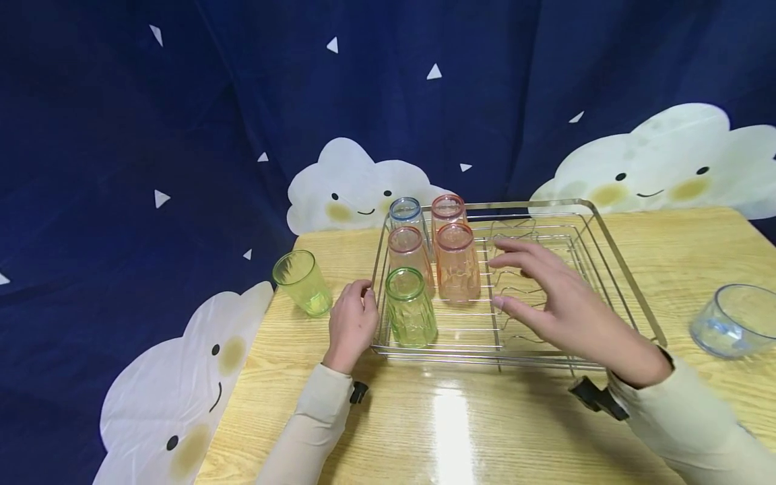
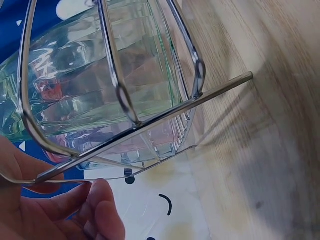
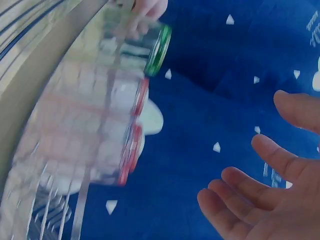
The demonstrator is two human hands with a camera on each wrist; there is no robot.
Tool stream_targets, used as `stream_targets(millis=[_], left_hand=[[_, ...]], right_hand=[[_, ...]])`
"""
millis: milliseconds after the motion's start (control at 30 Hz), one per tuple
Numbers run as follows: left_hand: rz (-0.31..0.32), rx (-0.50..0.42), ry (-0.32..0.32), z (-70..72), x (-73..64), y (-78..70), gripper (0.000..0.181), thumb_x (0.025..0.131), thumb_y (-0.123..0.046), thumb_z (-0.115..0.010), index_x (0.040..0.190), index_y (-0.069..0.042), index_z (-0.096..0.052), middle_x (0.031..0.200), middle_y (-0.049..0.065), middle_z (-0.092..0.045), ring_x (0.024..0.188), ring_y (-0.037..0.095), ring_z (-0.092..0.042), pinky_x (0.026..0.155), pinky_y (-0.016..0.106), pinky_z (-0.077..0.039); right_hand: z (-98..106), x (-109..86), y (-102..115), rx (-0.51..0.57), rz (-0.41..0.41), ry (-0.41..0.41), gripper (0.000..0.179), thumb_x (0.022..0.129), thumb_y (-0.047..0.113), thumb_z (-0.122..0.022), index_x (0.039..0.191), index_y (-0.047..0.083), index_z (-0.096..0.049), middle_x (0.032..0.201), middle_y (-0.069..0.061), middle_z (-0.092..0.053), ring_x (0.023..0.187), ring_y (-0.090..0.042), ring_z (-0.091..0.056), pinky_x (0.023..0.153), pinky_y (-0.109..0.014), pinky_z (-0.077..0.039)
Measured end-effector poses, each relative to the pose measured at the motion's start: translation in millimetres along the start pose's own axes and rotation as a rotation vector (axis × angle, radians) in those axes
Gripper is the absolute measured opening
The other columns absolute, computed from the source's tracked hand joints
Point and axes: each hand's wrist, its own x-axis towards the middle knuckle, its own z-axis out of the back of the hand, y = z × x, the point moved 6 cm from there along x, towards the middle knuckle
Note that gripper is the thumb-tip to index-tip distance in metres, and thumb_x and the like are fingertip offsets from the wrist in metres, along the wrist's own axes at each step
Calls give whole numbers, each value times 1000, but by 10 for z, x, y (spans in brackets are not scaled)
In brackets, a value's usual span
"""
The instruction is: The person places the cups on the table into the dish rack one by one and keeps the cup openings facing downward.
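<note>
A wire dish rack (image 1: 467,353) stands on the table, with several upside-down glasses in its left half. My left hand (image 1: 353,318) grips the rack's left rim, its fingers curled at the wire in the left wrist view. Just beside it, a green glass (image 1: 412,310) fills the front left spot. Behind that stand a pale pink glass (image 1: 411,259), an orange-pink glass (image 1: 458,269), a blue-rimmed glass (image 1: 405,210) and a red-rimmed glass (image 1: 448,207). Over the rack's right half hovers my right hand (image 1: 566,303), fingers spread and holding nothing.
To the left of the rack, a yellow-green glass (image 1: 303,283) is on the table. A bluish clear glass (image 1: 733,322) sits at the far right, beyond my right forearm. A dark blue curtain (image 1: 388,101) with clouds hangs behind the wooden table (image 1: 394,431).
</note>
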Motion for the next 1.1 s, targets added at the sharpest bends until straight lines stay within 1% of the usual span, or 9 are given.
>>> stream_targets(millis=[100, 200, 333, 567, 700, 867, 967, 1033, 1100], left_hand=[[-2, 0, 1, 0, -8, -5, 30, 99, -18, -50, 118, -5, -68, 106, 13, -71, 89, 29, -66, 75, 43, -50], [8, 1, 4, 3, -14, 4, 30, 99, -19, -50, 119, -5, -68, 106, 12, -71, 91, 28, -66, 77, 44, -51], [27, -5, 9, 3, -23, 23, 31, 99, -20, -50, 120, -6, -68, 107, 11, -71, 93, 28, -66, 79, 43, -51], [35, -14, 14, -4, -43, 33, 31, 99, -20, -50, 119, -7, -68, 104, 9, -71, 89, 25, -65, 77, 40, -50], [34, -19, 17, 7, -53, 42, 31, 99, -21, -50, 120, -7, -68, 103, 9, -70, 88, 24, -65, 77, 39, -50], [24, -17, 3, 104, -55, 40, 31, 99, -21, -51, 121, -6, -67, 104, 9, -70, 83, 24, -66, 72, 38, -50], [15, -26, -29, 221, -30, 32, 31, 99, -21, -52, 122, -6, -67, 104, 10, -69, 81, 25, -65, 72, 38, -49], [11, -43, -50, 313, -3, 31, 31, 99, -20, -52, 123, -7, -66, 105, 10, -69, 81, 25, -64, 74, 39, -49], [0, -57, -79, 418, 30, 36, 31, 99, -20, -51, 123, -7, -66, 104, 10, -69, 81, 25, -64, 74, 39, -49]], right_hand=[[122, -125, -152, -42, -34, -34, 43, 84, 13, -77, 125, 15, -63, 144, -8, -54, 127, -27, -53, 97, -15, -43], [215, -249, -348, -70, -69, -61, 44, 82, 10, -78, 124, 13, -64, 144, -9, -54, 125, -21, -52, 93, 2, -32], [305, -416, -654, -93, -138, -76, 44, 84, 12, -77, 126, 10, -63, 143, -13, -55, 123, -13, -50, 88, 2, -31], [400, -697, -1125, -107, -223, -108, 40, 88, 12, -74, 126, 5, -62, 139, -23, -54, 120, 25, -32, 84, 6, -30], [434, -791, -1260, -105, -261, -153, 37, 89, 10, -73, 123, 3, -62, 137, -24, -55, 111, 28, -33, 82, 8, -29], [430, -864, -1369, -95, -311, -183, 36, 91, 13, -70, 124, 2, -60, 137, -24, -54, 112, 29, -30, 84, 8, -25], [423, -903, -1436, -99, -338, -192, 38, 93, 13, -68, 127, 0, -59, 137, -27, -54, 125, 15, -37, 84, 8, -22], [416, -927, -1490, -101, -363, -193, 40, 93, 13, -67, 129, -2, -57, 137, -29, -52, 133, -8, -45, 82, 7, -21], [409, -948, -1548, -103, -392, -188, 43, 93, 12, -66, 131, -5, -54, 137, -33, -50, 127, -36, -48, 79, 3, -25]])
